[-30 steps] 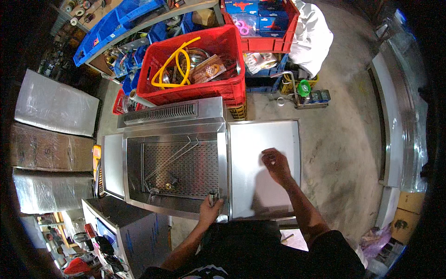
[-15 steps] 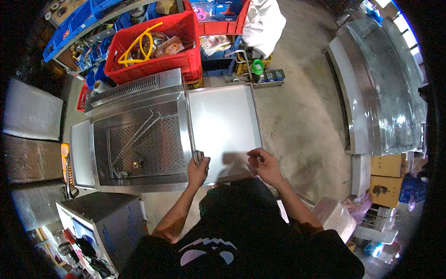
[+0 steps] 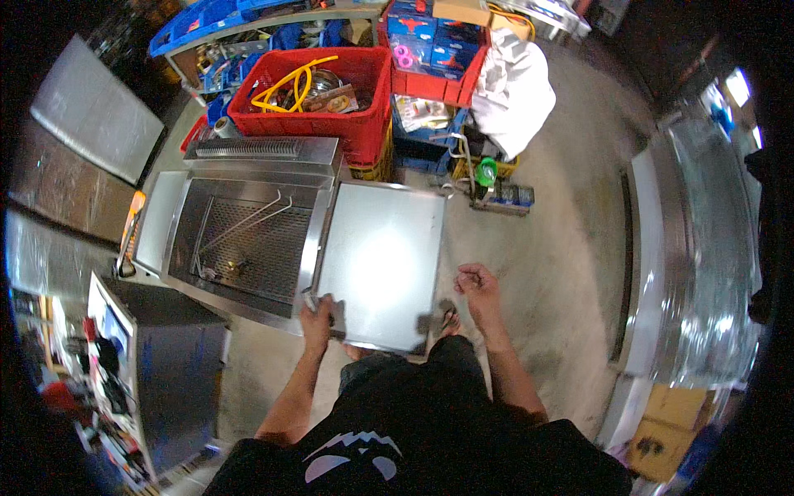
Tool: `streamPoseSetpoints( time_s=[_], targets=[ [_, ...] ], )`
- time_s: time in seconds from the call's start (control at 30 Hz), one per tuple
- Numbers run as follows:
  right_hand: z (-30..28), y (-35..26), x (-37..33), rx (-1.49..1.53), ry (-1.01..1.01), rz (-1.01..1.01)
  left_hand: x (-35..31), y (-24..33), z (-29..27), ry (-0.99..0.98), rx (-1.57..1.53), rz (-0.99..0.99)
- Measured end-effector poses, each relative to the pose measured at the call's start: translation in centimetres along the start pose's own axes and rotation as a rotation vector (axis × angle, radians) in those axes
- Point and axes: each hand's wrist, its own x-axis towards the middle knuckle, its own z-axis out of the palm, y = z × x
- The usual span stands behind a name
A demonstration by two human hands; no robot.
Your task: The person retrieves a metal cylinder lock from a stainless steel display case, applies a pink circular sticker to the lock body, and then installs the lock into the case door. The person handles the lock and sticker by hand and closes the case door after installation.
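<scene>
A stainless steel unit with a sunken basin [image 3: 318, 248] stands before me, with a perforated plate [image 3: 248, 256] in its bottom. Two long bent metal rods [image 3: 246, 223] lie across that plate. To the basin's right is a flat, shiny side panel [image 3: 385, 215]. My left hand [image 3: 317, 325] is closed at the front, where basin and panel meet, with a small metallic piece showing at its fingertips; its kind is unclear. Off the panel's right edge, over the floor, my right hand [image 3: 480, 285] hangs with curled fingers. Whether anything small is in them is hidden.
Behind the unit stand a red crate [image 3: 314, 124] with a yellow hose [image 3: 294, 87] and another red crate [image 3: 451, 87] with blue boxes. A white sack [image 3: 521, 91] sits beyond. Plastic-wrapped metal equipment [image 3: 703, 256] lines the right; a dark-sided cabinet [image 3: 178, 364] is at front left.
The view has shifted, showing more floor at the front. My right hand has moved from above the side panel to beyond its right edge. My left hand stays by the basin-panel seam.
</scene>
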Motion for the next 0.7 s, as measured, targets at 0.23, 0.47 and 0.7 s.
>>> streamPoseSetpoints(
  time_s=[0.23, 0.47, 0.7],
  targets=[
    [-9.2, 0.0, 7.8, 0.067, -0.167, 0.207, -8.6, 1.9, 9.2, 0.27, -0.194, -0.046],
    [-7.5, -1.9, 14.0, -0.141, -0.206, -0.167, -12.2, 3.6, 13.9, 0.147, -0.196, -0.097],
    [-3.7, -4.4, 18.8, -0.21, -0.253, -0.249, -7.8, 4.4, 13.8, 0.104, -0.18, -0.047]
  ],
)
